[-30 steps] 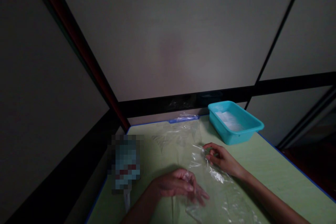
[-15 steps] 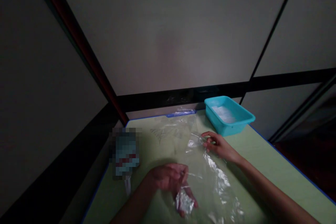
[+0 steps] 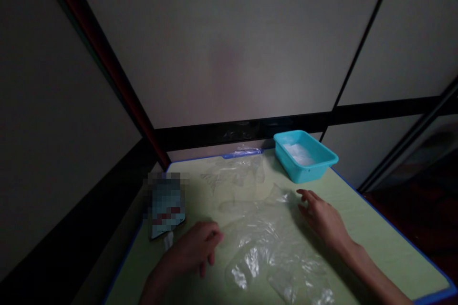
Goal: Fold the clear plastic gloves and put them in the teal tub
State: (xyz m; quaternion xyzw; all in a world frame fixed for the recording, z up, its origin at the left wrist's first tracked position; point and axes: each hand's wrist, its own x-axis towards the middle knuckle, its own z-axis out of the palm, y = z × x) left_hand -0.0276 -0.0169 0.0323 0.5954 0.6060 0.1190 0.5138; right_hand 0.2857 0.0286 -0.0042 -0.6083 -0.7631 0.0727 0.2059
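A crumpled, see-through plastic bag [image 3: 255,255] lies spread on the pale green table [image 3: 382,243], shiny with reflections. To its left hovers my left hand [image 3: 196,248], fingers loosely bent and apart, with nothing visible in it. My right hand [image 3: 324,219] is just right of the bag's far corner, fingers slightly spread and apart from the plastic. Further back lies another sheet of clear plastic [image 3: 236,171], flat on the table.
A turquoise plastic basin [image 3: 313,174] with something whitish inside stands at the back right. At the left edge is a blurred-out, phone-like device [image 3: 168,205] with a short white piece [image 3: 168,240] below it. Cabinet panels [image 3: 232,57] rise behind the table.
Both hands have let go of the plastic bag, which has settled onto the table. My left hand has drawn out to the left; my right hand has moved slightly right.
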